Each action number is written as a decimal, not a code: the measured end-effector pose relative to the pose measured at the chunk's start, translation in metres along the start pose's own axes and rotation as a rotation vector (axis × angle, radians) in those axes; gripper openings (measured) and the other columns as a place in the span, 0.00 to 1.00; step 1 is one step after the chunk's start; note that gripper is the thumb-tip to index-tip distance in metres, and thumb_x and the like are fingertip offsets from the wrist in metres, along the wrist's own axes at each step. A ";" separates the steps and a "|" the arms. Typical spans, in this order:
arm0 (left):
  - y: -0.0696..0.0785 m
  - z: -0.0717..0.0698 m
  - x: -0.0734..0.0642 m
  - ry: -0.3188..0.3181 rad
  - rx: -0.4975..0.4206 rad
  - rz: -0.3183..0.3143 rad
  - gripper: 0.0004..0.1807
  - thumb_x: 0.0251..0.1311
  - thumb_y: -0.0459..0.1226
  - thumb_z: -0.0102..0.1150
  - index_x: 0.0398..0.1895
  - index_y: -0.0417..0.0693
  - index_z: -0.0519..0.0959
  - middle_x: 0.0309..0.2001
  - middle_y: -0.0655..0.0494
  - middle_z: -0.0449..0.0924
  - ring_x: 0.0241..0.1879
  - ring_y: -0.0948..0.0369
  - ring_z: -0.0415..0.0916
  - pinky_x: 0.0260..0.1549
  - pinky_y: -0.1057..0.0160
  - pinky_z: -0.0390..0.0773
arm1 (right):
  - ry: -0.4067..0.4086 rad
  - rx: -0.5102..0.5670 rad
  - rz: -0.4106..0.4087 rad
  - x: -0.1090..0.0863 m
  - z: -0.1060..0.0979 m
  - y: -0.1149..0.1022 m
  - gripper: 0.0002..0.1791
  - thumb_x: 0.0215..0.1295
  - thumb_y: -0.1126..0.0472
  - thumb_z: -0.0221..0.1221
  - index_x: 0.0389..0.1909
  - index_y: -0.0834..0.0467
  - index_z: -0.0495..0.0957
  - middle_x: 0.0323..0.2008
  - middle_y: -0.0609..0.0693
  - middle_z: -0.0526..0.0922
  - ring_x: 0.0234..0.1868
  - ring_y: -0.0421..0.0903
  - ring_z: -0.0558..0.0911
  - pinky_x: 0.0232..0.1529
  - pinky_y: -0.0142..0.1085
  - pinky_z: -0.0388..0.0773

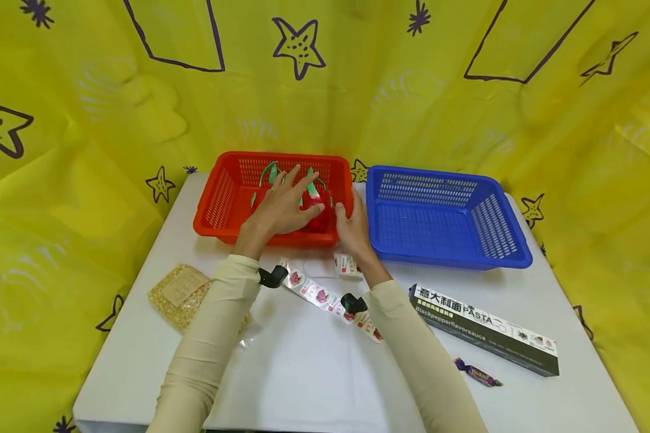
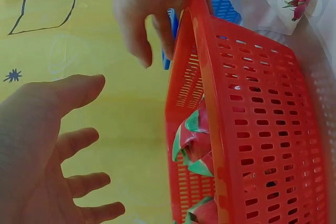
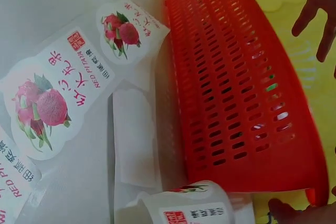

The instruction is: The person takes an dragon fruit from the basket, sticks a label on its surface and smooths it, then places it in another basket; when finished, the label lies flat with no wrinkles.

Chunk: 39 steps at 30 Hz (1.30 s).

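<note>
Red dragon fruits [image 1: 318, 220] with green leafy tips lie in the red plastic basket [image 1: 287, 155], partly hidden by my left hand. That left hand [image 1: 281, 207] is spread above the basket, fingers apart, holding nothing. My right hand [image 1: 353, 228] grips the basket's right rim, thumb on the inner side and fingers outside. In the left wrist view, more of the fruit [image 2: 194, 142] shows behind the basket wall. A strip of dragon fruit labels [image 1: 310, 290] lies in front of the basket, its rolled end [image 1: 349, 266] beside my right wrist.
An open blue basket [image 1: 428, 258] stands to the right of the red one. A bag of yellow kernels [image 1: 176, 294] lies at the left, partly under my left forearm. At the right are a pasta box [image 1: 484, 331] and a purple-wrapped candy [image 1: 478, 373]. A yellow curtain hangs behind.
</note>
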<state>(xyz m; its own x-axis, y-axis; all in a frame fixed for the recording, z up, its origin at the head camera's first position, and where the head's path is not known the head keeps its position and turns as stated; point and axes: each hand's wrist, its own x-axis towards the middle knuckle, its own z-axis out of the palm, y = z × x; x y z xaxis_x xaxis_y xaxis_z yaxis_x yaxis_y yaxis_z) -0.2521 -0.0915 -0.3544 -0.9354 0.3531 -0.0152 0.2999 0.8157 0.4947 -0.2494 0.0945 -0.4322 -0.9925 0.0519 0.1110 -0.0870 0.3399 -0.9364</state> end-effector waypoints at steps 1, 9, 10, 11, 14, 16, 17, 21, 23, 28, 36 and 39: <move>0.000 0.001 0.001 -0.001 -0.003 0.002 0.44 0.73 0.55 0.58 0.87 0.61 0.52 0.87 0.44 0.37 0.84 0.35 0.35 0.75 0.26 0.51 | 0.005 0.005 0.000 0.002 0.001 0.003 0.34 0.83 0.59 0.47 0.85 0.58 0.52 0.79 0.62 0.61 0.78 0.59 0.64 0.78 0.56 0.64; 0.001 0.006 0.018 -0.034 -0.026 -0.002 0.45 0.73 0.57 0.58 0.87 0.61 0.52 0.87 0.45 0.38 0.84 0.37 0.38 0.73 0.26 0.58 | 0.018 0.024 0.069 0.010 0.007 0.016 0.33 0.86 0.60 0.42 0.86 0.57 0.49 0.80 0.61 0.61 0.79 0.57 0.64 0.81 0.51 0.59; 0.001 0.007 0.022 -0.038 -0.032 -0.003 0.45 0.72 0.58 0.58 0.87 0.61 0.53 0.87 0.45 0.39 0.84 0.38 0.38 0.72 0.27 0.60 | 0.019 0.027 0.079 0.010 0.007 0.017 0.32 0.86 0.60 0.42 0.86 0.57 0.49 0.80 0.60 0.60 0.80 0.57 0.63 0.81 0.51 0.58; 0.002 0.008 0.025 -0.043 -0.045 -0.004 0.45 0.72 0.59 0.58 0.87 0.61 0.53 0.87 0.44 0.39 0.84 0.39 0.38 0.72 0.27 0.61 | 0.022 0.033 0.078 0.010 0.008 0.018 0.32 0.86 0.61 0.41 0.86 0.58 0.49 0.81 0.60 0.59 0.81 0.57 0.62 0.82 0.51 0.56; 0.000 0.009 0.038 -0.052 -0.093 -0.014 0.45 0.72 0.59 0.58 0.87 0.59 0.54 0.87 0.44 0.40 0.84 0.40 0.38 0.72 0.28 0.62 | 0.025 0.055 0.059 0.010 0.009 0.019 0.32 0.85 0.63 0.39 0.86 0.59 0.48 0.82 0.59 0.58 0.81 0.56 0.61 0.83 0.50 0.54; -0.004 0.010 0.046 -0.059 -0.118 -0.030 0.45 0.73 0.59 0.57 0.87 0.58 0.54 0.87 0.43 0.40 0.84 0.39 0.38 0.74 0.29 0.59 | 0.023 0.060 0.052 0.011 0.010 0.019 0.32 0.85 0.63 0.39 0.86 0.59 0.47 0.83 0.59 0.57 0.82 0.56 0.60 0.83 0.49 0.53; -0.006 0.010 0.049 -0.065 -0.134 -0.038 0.45 0.73 0.59 0.57 0.87 0.57 0.54 0.87 0.42 0.40 0.84 0.37 0.38 0.74 0.28 0.57 | 0.020 0.060 0.054 0.011 0.011 0.018 0.33 0.86 0.62 0.39 0.86 0.59 0.46 0.83 0.58 0.56 0.82 0.55 0.60 0.83 0.48 0.53; -0.014 0.019 0.062 -0.114 -0.172 -0.073 0.45 0.73 0.59 0.55 0.87 0.55 0.53 0.86 0.40 0.41 0.83 0.33 0.37 0.76 0.27 0.50 | 0.003 0.042 0.080 0.010 0.010 0.018 0.34 0.86 0.60 0.39 0.87 0.56 0.44 0.84 0.56 0.54 0.83 0.53 0.57 0.83 0.48 0.51; -0.015 0.023 0.066 -0.145 -0.188 -0.085 0.46 0.73 0.60 0.55 0.87 0.55 0.53 0.86 0.40 0.40 0.83 0.32 0.35 0.76 0.27 0.48 | -0.008 0.033 0.092 0.009 0.009 0.019 0.34 0.86 0.59 0.38 0.87 0.54 0.43 0.84 0.55 0.54 0.83 0.53 0.57 0.83 0.49 0.51; -0.014 0.031 0.073 -0.195 -0.205 -0.094 0.46 0.73 0.60 0.54 0.87 0.53 0.52 0.86 0.39 0.40 0.83 0.32 0.33 0.78 0.28 0.46 | -0.024 0.026 0.092 0.006 0.008 0.023 0.34 0.86 0.60 0.38 0.87 0.54 0.43 0.84 0.56 0.56 0.82 0.54 0.61 0.83 0.49 0.54; -0.023 0.038 0.079 -0.171 -0.325 -0.139 0.48 0.73 0.55 0.57 0.87 0.49 0.48 0.86 0.36 0.36 0.84 0.37 0.40 0.79 0.34 0.51 | -0.025 0.026 0.080 0.004 0.006 0.021 0.34 0.86 0.60 0.38 0.87 0.55 0.43 0.84 0.59 0.56 0.82 0.56 0.60 0.83 0.50 0.53; -0.026 0.042 0.084 -0.169 -0.356 -0.156 0.49 0.73 0.53 0.59 0.87 0.46 0.47 0.85 0.35 0.41 0.84 0.38 0.44 0.79 0.37 0.53 | -0.028 0.035 0.073 0.005 0.005 0.020 0.34 0.86 0.60 0.38 0.87 0.55 0.43 0.83 0.59 0.56 0.82 0.56 0.61 0.83 0.50 0.53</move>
<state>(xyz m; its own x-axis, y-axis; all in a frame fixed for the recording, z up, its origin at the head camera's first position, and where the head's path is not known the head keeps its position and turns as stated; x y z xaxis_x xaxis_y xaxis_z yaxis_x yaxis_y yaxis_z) -0.3303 -0.0642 -0.4050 -0.9117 0.3326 -0.2412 0.0462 0.6663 0.7442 -0.2563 0.0966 -0.4523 -0.9983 0.0487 0.0331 -0.0168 0.3034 -0.9527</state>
